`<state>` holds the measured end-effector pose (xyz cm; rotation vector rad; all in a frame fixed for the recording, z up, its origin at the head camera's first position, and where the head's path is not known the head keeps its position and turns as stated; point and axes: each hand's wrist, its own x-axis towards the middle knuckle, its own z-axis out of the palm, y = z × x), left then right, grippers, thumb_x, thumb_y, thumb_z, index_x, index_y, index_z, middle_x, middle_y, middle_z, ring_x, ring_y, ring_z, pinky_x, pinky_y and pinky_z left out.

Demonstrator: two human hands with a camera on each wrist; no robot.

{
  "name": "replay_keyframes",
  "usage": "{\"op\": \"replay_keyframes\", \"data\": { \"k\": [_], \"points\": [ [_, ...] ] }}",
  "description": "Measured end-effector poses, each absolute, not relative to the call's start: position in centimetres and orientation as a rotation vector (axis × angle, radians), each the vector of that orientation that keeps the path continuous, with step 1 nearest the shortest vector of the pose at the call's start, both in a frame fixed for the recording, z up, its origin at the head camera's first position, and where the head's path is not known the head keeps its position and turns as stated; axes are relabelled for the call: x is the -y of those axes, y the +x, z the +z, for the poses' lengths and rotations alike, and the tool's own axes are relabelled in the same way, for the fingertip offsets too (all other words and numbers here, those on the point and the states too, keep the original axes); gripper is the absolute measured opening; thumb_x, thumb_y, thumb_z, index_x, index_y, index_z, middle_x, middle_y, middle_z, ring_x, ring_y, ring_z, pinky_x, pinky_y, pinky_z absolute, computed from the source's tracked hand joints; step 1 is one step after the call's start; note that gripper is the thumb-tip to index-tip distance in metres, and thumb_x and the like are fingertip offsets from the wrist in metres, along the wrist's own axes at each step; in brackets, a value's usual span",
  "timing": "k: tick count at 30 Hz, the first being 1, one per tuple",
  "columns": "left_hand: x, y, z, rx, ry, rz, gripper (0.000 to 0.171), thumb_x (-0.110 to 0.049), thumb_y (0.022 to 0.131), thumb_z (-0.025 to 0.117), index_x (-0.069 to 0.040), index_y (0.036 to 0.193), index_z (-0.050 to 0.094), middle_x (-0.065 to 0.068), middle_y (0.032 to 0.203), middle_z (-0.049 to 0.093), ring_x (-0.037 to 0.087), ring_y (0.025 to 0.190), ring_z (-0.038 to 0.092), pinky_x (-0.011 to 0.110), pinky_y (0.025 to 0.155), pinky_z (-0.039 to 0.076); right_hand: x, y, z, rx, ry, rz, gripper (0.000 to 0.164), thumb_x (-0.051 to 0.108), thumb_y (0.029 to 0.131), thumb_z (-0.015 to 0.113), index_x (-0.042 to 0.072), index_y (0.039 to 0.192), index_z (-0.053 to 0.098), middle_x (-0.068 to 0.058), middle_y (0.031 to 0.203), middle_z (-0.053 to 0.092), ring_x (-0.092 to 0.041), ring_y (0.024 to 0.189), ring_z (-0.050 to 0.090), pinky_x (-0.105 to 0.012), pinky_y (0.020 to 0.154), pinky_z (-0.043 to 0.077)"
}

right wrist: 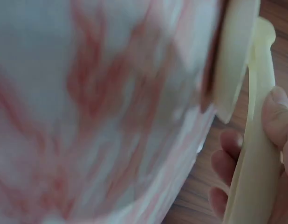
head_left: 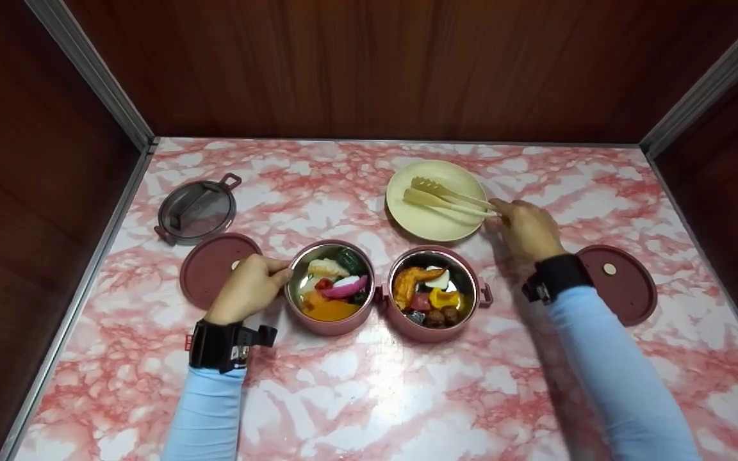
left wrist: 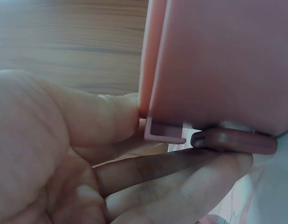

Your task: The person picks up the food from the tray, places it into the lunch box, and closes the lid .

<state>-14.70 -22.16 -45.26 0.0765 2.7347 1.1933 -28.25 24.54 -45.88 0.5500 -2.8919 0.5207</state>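
While one glass lid [head_left: 201, 210] lies beyond the left hand [head_left: 247, 289], one maroon lid [head_left: 212, 264] beside it, that hand grips the first of two pots [head_left: 330, 328]. Past the second pot [head_left: 430, 333], the right hand [head_left: 528, 227] grips one pair of tongs [head_left: 451, 205] over one plate [head_left: 430, 229], a second maroon lid [head_left: 628, 291] rightward. Likely step: taking the tongs; next calls for a steady lift.

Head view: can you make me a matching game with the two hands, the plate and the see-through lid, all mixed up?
Things:
1. Left hand
2. Right hand
3. Plate
4. See-through lid

Clues:
A. pale yellow, beneath the tongs
B. lies at the back left
C. holds a pink pot
D. grips the tongs' handle end

Pairs: 1-C, 2-D, 3-A, 4-B
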Motion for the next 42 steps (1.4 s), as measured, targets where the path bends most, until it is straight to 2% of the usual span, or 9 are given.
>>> {"op": "replay_keyframes", "data": {
  "k": [3, 6, 11, 21, 29, 33, 36, 42],
  "points": [
    [22.1, -14.7, -45.2, -2.724, 0.069, 1.193, 0.023, -0.015, 0.100, 0.060, -0.007, 0.115, 0.075, 0.004, 0.087, 0.070, 0.017, 0.072, 0.056, 0.031, 0.065, 0.044, -25.0, -29.2, -46.0, 2.836, 0.612, 0.470, 0.040, 0.009, 0.093, 0.067, 0.008, 0.133, 0.063, -0.021, 0.090, 0.066, -0.040, 0.076, 0.060, -0.056, 0.071, 0.049],
    [21.9, -14.6, -45.1, -2.719, 0.061, 1.194, 0.023, -0.016, 0.100, 0.060, -0.007, 0.113, 0.076, 0.003, 0.083, 0.069, 0.017, 0.069, 0.055, 0.031, 0.063, 0.043, -25.2, -29.8, -45.9, 2.856, 0.597, 0.410, 0.040, 0.008, 0.091, 0.069, 0.010, 0.131, 0.064, -0.022, 0.098, 0.067, -0.043, 0.087, 0.061, -0.061, 0.078, 0.046],
    [21.8, -14.7, -45.1, -2.722, 0.062, 1.196, 0.023, -0.016, 0.099, 0.060, -0.007, 0.114, 0.075, 0.003, 0.085, 0.069, 0.016, 0.071, 0.057, 0.030, 0.064, 0.045, -25.3, -30.3, -45.5, 2.988, 0.519, 0.341, 0.042, 0.016, 0.095, 0.066, 0.012, 0.136, 0.060, -0.023, 0.114, 0.065, -0.047, 0.102, 0.055, -0.067, 0.088, 0.040],
    [21.8, -14.6, -44.9, -2.741, 0.086, 1.190, 0.023, -0.017, 0.099, 0.060, -0.008, 0.113, 0.076, 0.003, 0.085, 0.069, 0.017, 0.070, 0.055, 0.031, 0.064, 0.043, -24.5, -28.7, -43.7, 2.927, 0.482, 0.411, 0.045, 0.020, 0.095, 0.067, 0.009, 0.138, 0.058, -0.024, 0.126, 0.057, -0.049, 0.117, 0.047, -0.067, 0.096, 0.034],
    [21.9, -14.7, -45.1, -2.760, 0.107, 1.175, 0.023, -0.015, 0.099, 0.060, -0.006, 0.115, 0.075, 0.004, 0.086, 0.070, 0.016, 0.070, 0.056, 0.031, 0.065, 0.044, -23.1, -24.0, -41.9, 2.689, 0.509, 0.713, 0.034, 0.014, 0.094, 0.068, 0.003, 0.127, 0.066, -0.024, 0.121, 0.062, -0.044, 0.114, 0.052, -0.060, 0.096, 0.038],
    [22.1, -14.7, -45.1, -2.747, 0.082, 1.169, 0.025, -0.015, 0.100, 0.059, -0.006, 0.118, 0.074, 0.006, 0.090, 0.071, 0.017, 0.073, 0.058, 0.031, 0.066, 0.046, -22.4, -21.1, -42.0, 2.664, 0.521, 0.899, 0.031, 0.013, 0.097, 0.064, 0.001, 0.126, 0.066, -0.022, 0.117, 0.064, -0.036, 0.098, 0.061, -0.053, 0.085, 0.049],
    [22.1, -14.7, -45.1, -2.745, 0.071, 1.169, 0.024, -0.015, 0.100, 0.059, -0.006, 0.117, 0.074, 0.006, 0.088, 0.071, 0.017, 0.071, 0.058, 0.031, 0.065, 0.046, -22.0, -19.2, -42.5, 2.716, 0.551, 0.988, 0.030, 0.012, 0.098, 0.062, 0.002, 0.126, 0.066, -0.019, 0.114, 0.067, -0.029, 0.088, 0.064, -0.047, 0.076, 0.053],
    [22.2, -14.6, -45.1, -2.732, 0.072, 1.189, 0.023, -0.015, 0.100, 0.060, -0.006, 0.115, 0.075, 0.004, 0.079, 0.068, 0.016, 0.066, 0.056, 0.030, 0.061, 0.045, -22.7, -17.2, -43.7, 2.749, 0.560, 0.985, 0.027, 0.013, 0.098, 0.063, 0.002, 0.121, 0.070, -0.015, 0.108, 0.071, -0.029, 0.092, 0.067, -0.047, 0.079, 0.054]
  ]
}}
